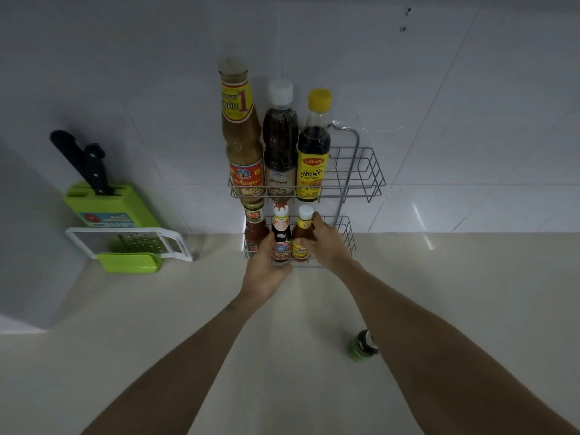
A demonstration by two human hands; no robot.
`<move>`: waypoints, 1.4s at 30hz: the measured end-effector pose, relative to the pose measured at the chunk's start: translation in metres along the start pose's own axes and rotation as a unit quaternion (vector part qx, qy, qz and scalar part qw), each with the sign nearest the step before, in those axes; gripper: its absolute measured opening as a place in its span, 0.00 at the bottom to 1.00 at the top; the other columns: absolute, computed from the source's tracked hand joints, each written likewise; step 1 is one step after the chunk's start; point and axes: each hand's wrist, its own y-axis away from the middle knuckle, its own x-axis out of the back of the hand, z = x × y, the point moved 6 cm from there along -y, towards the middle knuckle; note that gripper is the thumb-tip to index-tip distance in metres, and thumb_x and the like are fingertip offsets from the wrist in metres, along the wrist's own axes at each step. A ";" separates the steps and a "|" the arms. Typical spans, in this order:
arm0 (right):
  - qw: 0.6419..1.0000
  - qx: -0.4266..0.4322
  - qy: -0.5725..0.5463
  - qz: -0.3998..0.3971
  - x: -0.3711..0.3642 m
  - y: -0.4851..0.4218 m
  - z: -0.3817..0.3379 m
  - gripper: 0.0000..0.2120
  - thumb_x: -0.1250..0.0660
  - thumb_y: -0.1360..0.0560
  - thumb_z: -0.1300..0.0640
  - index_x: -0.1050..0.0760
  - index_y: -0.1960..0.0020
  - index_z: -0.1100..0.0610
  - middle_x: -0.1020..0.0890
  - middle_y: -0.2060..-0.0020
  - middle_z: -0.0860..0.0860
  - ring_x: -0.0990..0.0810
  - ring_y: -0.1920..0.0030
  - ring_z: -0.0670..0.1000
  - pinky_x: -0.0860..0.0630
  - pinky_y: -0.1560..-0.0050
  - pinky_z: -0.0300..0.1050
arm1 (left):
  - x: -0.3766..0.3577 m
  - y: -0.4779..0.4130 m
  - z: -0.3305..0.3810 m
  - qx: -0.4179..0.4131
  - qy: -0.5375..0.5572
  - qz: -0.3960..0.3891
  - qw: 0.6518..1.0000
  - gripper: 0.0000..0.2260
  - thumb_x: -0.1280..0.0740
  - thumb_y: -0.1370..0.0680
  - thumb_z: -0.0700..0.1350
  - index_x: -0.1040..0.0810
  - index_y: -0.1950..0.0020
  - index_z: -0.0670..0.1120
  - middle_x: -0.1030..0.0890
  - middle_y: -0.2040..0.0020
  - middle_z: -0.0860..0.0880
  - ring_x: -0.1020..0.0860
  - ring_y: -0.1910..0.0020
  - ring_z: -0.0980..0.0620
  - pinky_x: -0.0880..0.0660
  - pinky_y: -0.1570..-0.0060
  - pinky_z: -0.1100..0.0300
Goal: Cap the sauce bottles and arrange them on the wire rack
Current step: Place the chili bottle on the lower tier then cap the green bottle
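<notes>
A two-tier wire rack (pixel 367 171) hangs on the tiled wall. Its upper shelf holds three tall capped bottles: a tan sauce bottle (pixel 240 133), a dark bottle with a white cap (pixel 280 142) and a dark bottle with a yellow cap (pixel 314 149). The lower shelf holds a red sauce bottle (pixel 255 224), a dark bottle with a red-white cap (pixel 280 230) and a small white-capped, yellow-labelled bottle (pixel 303 227). My right hand (pixel 326 243) grips that small bottle. My left hand (pixel 266 271) touches the lower shelf's front, fingers against the middle bottle. A green-capped bottle (pixel 363 346) lies on the counter by my right forearm.
At the left, a green knife block (pixel 110 205) with black-handled knives stands against the wall. A white and green grater (pixel 131 246) lies in front of it. The right halves of both rack shelves hold nothing. The beige counter (pixel 157 340) stretches toward me.
</notes>
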 end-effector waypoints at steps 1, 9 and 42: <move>1.000 -0.003 0.001 -0.002 -0.001 0.000 0.001 0.28 0.29 0.28 0.52 0.36 0.34 0.57 0.20 0.43 0.60 0.21 0.43 0.61 0.24 0.45 0.54 | 0.000 -0.001 0.000 0.003 -0.003 -0.001 1.000 0.38 0.31 0.33 0.39 0.37 0.26 0.56 0.25 0.41 0.66 0.27 0.35 0.56 0.32 0.30 0.50; 0.997 -0.044 -0.034 -0.053 0.018 0.017 -0.001 0.34 0.34 0.23 0.54 0.48 0.24 0.59 0.27 0.33 0.63 0.27 0.34 0.63 0.29 0.36 0.54 | -0.001 0.014 0.011 0.000 -0.045 0.013 0.999 0.37 0.31 0.29 0.34 0.41 0.24 0.52 0.28 0.35 0.57 0.30 0.36 0.58 0.35 0.39 0.64; 0.961 0.241 0.133 -0.006 0.107 0.189 0.046 0.18 0.29 0.33 0.66 0.24 0.44 0.59 0.24 0.45 0.54 0.23 0.51 0.51 0.26 0.53 0.38 | -0.132 0.100 -0.007 -0.057 -0.174 -0.067 0.981 0.17 0.26 0.35 0.49 0.20 0.48 0.49 0.25 0.58 0.49 0.24 0.59 0.53 0.32 0.61 0.68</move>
